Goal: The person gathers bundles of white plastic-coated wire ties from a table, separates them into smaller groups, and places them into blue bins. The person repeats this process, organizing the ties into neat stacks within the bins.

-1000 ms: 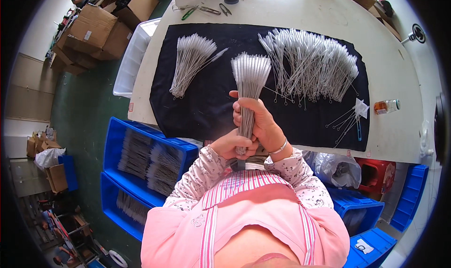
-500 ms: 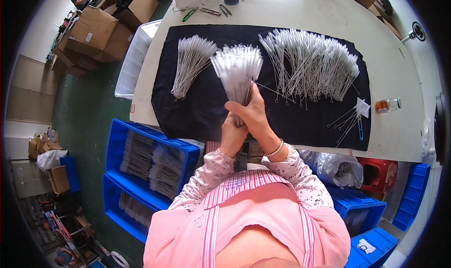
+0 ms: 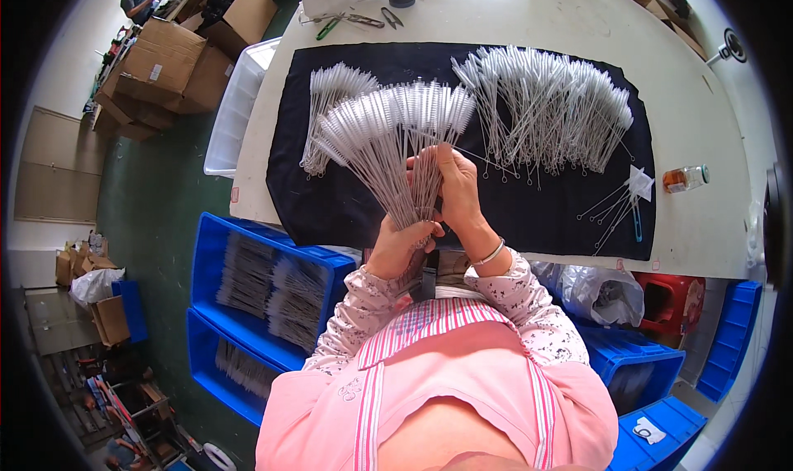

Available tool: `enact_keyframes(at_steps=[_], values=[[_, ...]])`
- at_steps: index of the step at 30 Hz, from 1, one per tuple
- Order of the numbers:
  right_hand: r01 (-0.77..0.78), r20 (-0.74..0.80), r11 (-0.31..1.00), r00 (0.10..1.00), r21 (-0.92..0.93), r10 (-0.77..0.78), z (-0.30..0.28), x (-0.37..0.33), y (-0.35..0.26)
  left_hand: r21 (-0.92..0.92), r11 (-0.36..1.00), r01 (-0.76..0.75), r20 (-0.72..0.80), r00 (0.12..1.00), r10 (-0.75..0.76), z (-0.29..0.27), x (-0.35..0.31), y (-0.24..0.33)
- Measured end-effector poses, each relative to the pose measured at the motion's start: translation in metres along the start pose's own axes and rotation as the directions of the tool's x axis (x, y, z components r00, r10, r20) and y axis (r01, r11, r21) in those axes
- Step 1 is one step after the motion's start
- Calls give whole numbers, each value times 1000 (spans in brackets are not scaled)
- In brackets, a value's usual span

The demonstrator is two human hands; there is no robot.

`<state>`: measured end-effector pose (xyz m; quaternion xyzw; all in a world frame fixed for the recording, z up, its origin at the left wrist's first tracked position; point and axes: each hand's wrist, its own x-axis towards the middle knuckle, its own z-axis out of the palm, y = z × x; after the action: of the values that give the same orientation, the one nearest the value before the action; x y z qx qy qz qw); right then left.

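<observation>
A thick bunch of small wire brushes (image 3: 376, 141), white bristles up, is fanned out over the dark cloth (image 3: 496, 215). My left hand (image 3: 402, 241) is closed round the looped wire ends at the bottom. Higher up, my right hand (image 3: 453, 182) grips the wires on the right side of the fan. Behind the fan, partly covered by it, lies a smaller pile of brushes (image 3: 330, 83). A wide pile of the same brushes (image 3: 553, 108) spreads over the cloth's right side.
Several loose brushes lie by a white star-shaped piece (image 3: 640, 183) and a blue-handled tool (image 3: 637, 223). A small glass jar (image 3: 686, 178) stands on the pale table (image 3: 702, 124). Thread snips (image 3: 391, 17) lie at the back. Blue crates (image 3: 198, 265) with brushes sit lower left.
The tight bunch has been spread into a wide fan, mostly leftward. My left hand has moved slightly down and left; my right hand has shifted slightly right.
</observation>
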<state>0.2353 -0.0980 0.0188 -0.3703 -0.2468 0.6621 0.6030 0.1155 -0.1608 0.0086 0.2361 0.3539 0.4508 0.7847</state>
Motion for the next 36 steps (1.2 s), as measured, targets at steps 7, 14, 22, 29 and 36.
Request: enact_keyframes(at_steps=[7,14,22,29,36], values=[[75,50,962,997,-263,-64,2,-2,-12,-31,998,-47,0,999,47,0,0,0],[-63,153,998,986,-24,66,-6,7,-4,-101,993,-57,-5,998,56,-4,0,-3],[-121,101,988,989,101,111,-3,7,3,-34,995,-98,-68,993,95,-1,2,-3],[-190,99,979,978,73,182,0,6,-1,30,998,49,137,989,-52,-20,1,-2],[-284,200,952,945,115,258,-13,8,-4,-81,997,-12,84,996,19,-8,-2,-9]])
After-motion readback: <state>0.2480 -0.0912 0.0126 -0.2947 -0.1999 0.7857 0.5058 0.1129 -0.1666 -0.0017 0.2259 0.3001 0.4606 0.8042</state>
